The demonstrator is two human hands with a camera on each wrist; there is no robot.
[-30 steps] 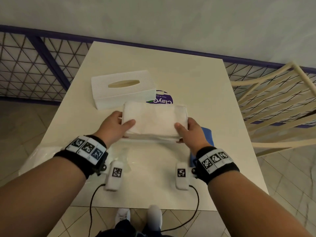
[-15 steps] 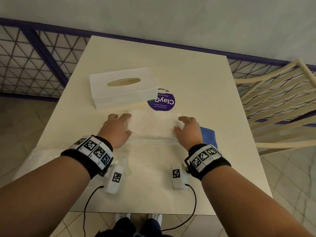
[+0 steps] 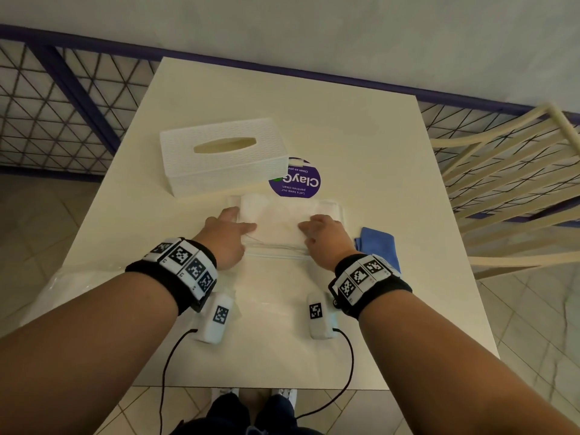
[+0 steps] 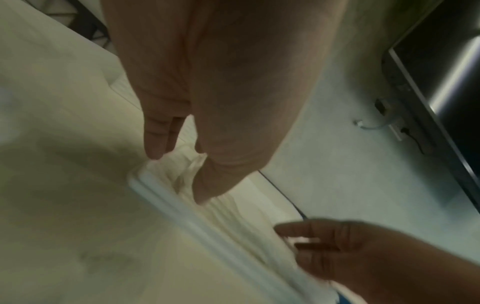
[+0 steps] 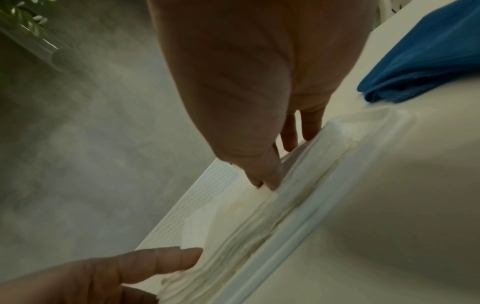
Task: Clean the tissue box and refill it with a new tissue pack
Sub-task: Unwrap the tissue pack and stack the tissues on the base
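A stack of white tissues (image 3: 281, 219) lies flat in a shallow white base tray (image 3: 276, 253) in the middle of the table. My left hand (image 3: 233, 227) rests on the stack's left end, thumb on top, fingers straight beside it. On the right end my right hand (image 3: 315, 229) does the same. The left wrist view shows the thumb of the left hand (image 4: 179, 174) pressing the tissues (image 4: 233, 216). In the right wrist view the right hand (image 5: 278, 164) presses the stack (image 5: 246, 226). The white woven box cover (image 3: 224, 155) with an oval slot stands behind to the left.
A folded blue cloth (image 3: 378, 246) lies right of my right hand. A round purple sticker (image 3: 296, 181) is on the cream table (image 3: 361, 146) behind the tissues. Clear plastic wrap (image 3: 66, 287) hangs at the near left corner. A cream chair (image 3: 502, 183) stands to the right.
Both hands lowered the tissue stack from above the table down into the base tray. Their grip round its ends loosened to straight fingers resting on it.
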